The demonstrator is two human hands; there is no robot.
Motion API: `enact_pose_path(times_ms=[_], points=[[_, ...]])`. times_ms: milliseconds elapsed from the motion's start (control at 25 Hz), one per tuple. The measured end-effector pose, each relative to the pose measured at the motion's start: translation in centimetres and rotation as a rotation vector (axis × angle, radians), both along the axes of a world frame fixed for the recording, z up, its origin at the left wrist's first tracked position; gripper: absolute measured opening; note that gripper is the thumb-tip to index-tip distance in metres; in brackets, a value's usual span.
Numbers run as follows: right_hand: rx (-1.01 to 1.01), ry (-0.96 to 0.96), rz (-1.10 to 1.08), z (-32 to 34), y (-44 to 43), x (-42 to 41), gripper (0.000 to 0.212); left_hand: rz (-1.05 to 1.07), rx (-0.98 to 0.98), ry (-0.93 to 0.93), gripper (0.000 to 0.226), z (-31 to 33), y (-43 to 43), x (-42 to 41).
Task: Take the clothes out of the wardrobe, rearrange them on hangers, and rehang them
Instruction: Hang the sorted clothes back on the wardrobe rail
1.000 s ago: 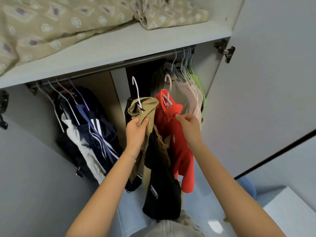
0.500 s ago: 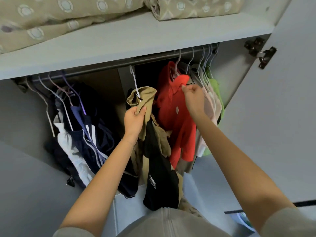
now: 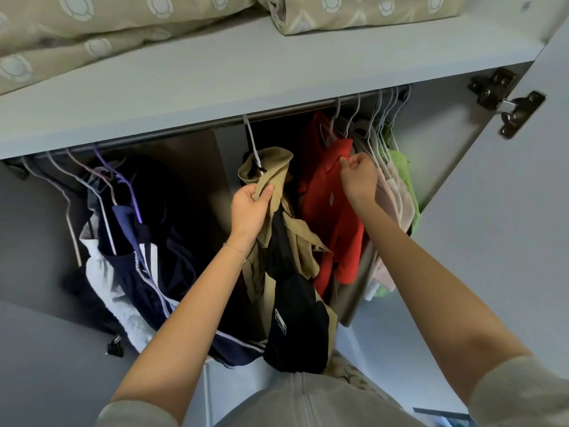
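Observation:
A tan garment (image 3: 271, 174) with a black piece (image 3: 295, 328) hanging under it dangles on a white hanger (image 3: 251, 135), whose hook reaches up to the metal rail (image 3: 172, 134). My left hand (image 3: 251, 208) grips the tan fabric just below the collar. To its right a red polo shirt (image 3: 332, 204) hangs from the rail on a white hanger. My right hand (image 3: 358, 177) pinches the red shirt at its collar. Pale pink and green garments (image 3: 397, 186) hang tightly packed behind that hand.
Navy and white jackets (image 3: 132, 257) hang at the rail's left end. A patterned beige quilt (image 3: 123, 29) lies on the shelf (image 3: 277, 72) above. The open door (image 3: 508, 226) with its hinge (image 3: 508, 103) stands on the right.
The red shirt has gone up from in front of the wardrobe to the rail, and my right hand followed it. My left hand with the tan garment rose slightly; the view moved closer.

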State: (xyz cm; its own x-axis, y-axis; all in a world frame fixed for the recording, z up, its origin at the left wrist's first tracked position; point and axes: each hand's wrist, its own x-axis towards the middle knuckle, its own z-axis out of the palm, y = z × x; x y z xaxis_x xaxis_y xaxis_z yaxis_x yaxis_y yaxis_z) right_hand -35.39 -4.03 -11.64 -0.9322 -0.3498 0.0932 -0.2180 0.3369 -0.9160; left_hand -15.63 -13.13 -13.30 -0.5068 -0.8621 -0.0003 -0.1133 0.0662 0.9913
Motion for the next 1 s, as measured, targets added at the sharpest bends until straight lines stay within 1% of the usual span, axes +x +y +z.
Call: enact_pose_path(times_ms=[120, 200, 320, 400, 480, 560, 640, 720, 880, 1000], points=[[0.0, 0.041, -0.049, -0.4, 0.8, -0.7, 0.031, -0.049, -0.01, 0.033, 0.033, 0.5, 0.4, -0.7], [-0.003, 0.051, -0.059, -0.6, 1.2, -1.2, 0.026, -0.067, -0.027, 0.038, 0.031, 0.7, 0.5, -1.3], [0.054, 0.053, -0.017, -0.2, 1.1, -1.8, 0.018, -0.087, -0.051, 0.028, 0.023, 1.5, 0.6, -2.2], [0.068, 0.039, 0.016, 0.0, 1.3, -1.9, 0.018, -0.081, -0.06, 0.024, 0.028, 2.1, 0.6, -2.8], [0.002, 0.01, 0.036, -0.1, 2.2, -1.4, 0.017, -0.093, -0.083, 0.02, 0.029, 2.4, 0.4, -3.7], [-0.08, 0.007, 0.049, -0.3, 3.2, -0.8, 0.009, -0.111, -0.095, 0.013, 0.023, 2.5, -0.1, -4.8], [-0.107, 0.006, 0.063, -0.2, 4.1, -0.4, 0.007, -0.115, -0.084, -0.004, 0.019, 2.3, -0.6, -5.9], [-0.143, 0.014, 0.066, 0.2, 4.9, -0.4, 0.009, -0.13, -0.095, -0.03, 0.021, 1.9, -0.8, -7.1], [-0.192, 0.068, 0.08, 0.7, 6.4, -0.4, 0.019, -0.173, -0.096, -0.072, 0.023, 0.9, -0.2, -9.4], [-0.209, 0.067, 0.077, 0.5, 6.5, -0.7, 0.019, -0.188, -0.072, -0.083, 0.021, -0.1, 0.3, -11.1]])
